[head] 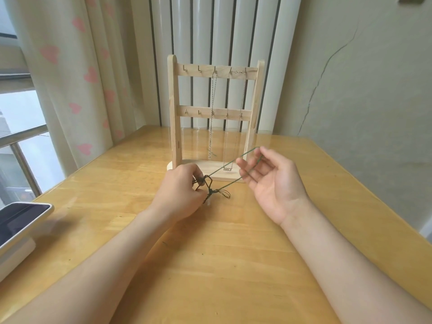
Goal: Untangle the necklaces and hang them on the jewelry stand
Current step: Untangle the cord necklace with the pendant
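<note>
A wooden jewelry stand with two rows of small hooks stands at the back of the table. Two metal chain necklaces hang from its top row: a twisted chain from the middle hook and a fine chain with a small pendant across the right hooks. In front of the stand I hold a dark green cord necklace. My left hand pinches its knotted, tangled end just above the table. My right hand, palm up with fingers loosely spread, has the cord's loop stretched around its fingers.
The wooden table has a glossy cover. A phone or tablet lies on a white block at the left edge. A curtain with pink hearts and a window are on the left, a white radiator behind the stand, a wall on the right.
</note>
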{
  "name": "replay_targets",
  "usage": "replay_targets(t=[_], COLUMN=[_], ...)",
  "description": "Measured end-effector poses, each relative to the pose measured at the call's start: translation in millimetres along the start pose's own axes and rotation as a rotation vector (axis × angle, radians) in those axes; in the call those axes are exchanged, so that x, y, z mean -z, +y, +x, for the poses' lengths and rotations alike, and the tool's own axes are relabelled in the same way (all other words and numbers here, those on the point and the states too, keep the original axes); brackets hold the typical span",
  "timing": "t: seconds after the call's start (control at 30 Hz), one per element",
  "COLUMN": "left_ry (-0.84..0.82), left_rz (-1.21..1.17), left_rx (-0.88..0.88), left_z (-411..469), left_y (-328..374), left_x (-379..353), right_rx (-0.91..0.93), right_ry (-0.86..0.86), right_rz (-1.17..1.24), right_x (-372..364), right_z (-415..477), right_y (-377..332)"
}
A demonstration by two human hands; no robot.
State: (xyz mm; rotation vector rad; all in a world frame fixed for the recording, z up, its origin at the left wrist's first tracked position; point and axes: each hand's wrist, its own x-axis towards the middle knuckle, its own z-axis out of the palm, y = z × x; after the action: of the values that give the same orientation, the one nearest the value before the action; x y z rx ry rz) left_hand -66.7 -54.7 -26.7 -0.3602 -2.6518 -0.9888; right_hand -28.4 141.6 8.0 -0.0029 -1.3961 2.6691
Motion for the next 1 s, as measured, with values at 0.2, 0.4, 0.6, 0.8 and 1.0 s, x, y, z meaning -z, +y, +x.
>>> replay_targets(t=[0.2, 0.4, 0.6, 0.8, 1.0], left_ry=[0.006, 0.050, 0.073, 0.043, 0.035], left_rz=[0.006, 0.080, 0.160, 0.237, 0.075], left_rx=[0.029, 0.068, 0.135, 0.127, 0.168], left_z=[0, 2, 0, -2, -1], left_y=[-2, -3, 0, 6, 7], left_x=[-2, 0, 4, 3, 3], right_rx=[0.023, 0.819, 0.864, 0.377, 0.140], right_ry=[0.142, 0.383, 0.377, 0.224, 0.113], right_rz=[0.028, -1.128, -1.732, -2.101, -1.854], right_x=[-2, 8, 24, 24, 28], right_z=[2, 1, 7, 1, 9], right_y=[-1, 4, 10, 14, 20])
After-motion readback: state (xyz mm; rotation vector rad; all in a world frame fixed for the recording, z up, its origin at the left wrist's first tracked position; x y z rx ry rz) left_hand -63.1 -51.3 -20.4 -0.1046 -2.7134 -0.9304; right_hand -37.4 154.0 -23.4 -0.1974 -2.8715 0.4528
